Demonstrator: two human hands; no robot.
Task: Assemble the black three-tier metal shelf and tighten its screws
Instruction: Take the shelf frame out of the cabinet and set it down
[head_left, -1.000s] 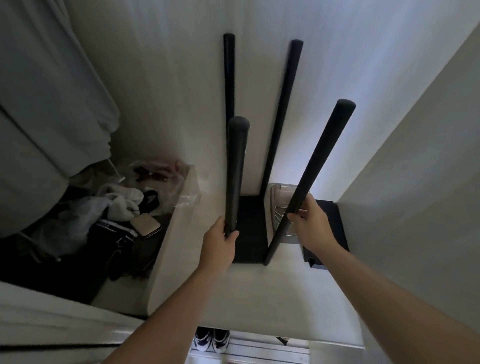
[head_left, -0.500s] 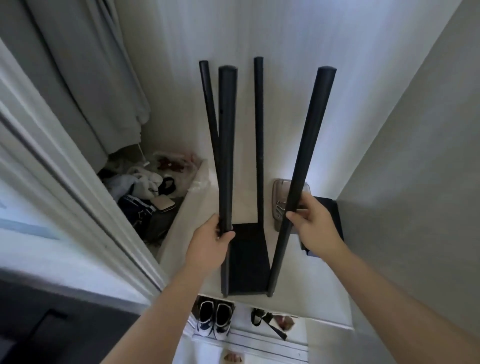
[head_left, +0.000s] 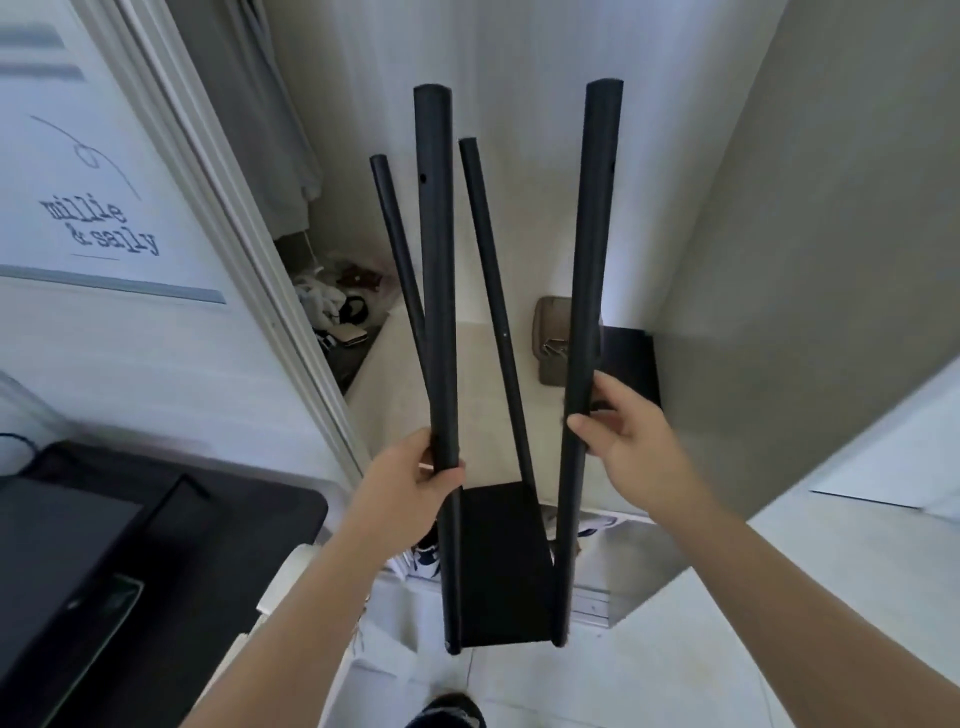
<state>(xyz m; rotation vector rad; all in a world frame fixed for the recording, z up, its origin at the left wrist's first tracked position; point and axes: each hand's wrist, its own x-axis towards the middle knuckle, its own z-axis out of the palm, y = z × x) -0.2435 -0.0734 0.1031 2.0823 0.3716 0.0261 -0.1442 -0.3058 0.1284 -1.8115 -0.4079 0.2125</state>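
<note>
Up and off it comes: a second ago the shelf frame (head_left: 498, 561) stood on the white table (head_left: 475, 395), and now it hangs in the air on the near side of the table, its lower end out over the floor, tipped slightly toward the camera. Left hand (head_left: 410, 483) is wrapped round the near left pole (head_left: 434, 260), right hand (head_left: 639, 447) curled on the near right pole (head_left: 592, 234), the two hands well apart, one on each side of the frame. Both far poles (head_left: 485, 249) rise behind, all four splaying a little at the free tops.

Progress check, and it looks like early days: one black tier sits fixed between the poles at the bottom end, and that's the only one on. Empty screw holes show high on the near poles, so the upper levels are not yet fitted. Another black panel (head_left: 628, 358) lies on the table at its far right, with a grey tray (head_left: 550, 322) just beside it; what the tray holds is too small to name. Whether the bottom screws are tight, I can't tell from here
</note>
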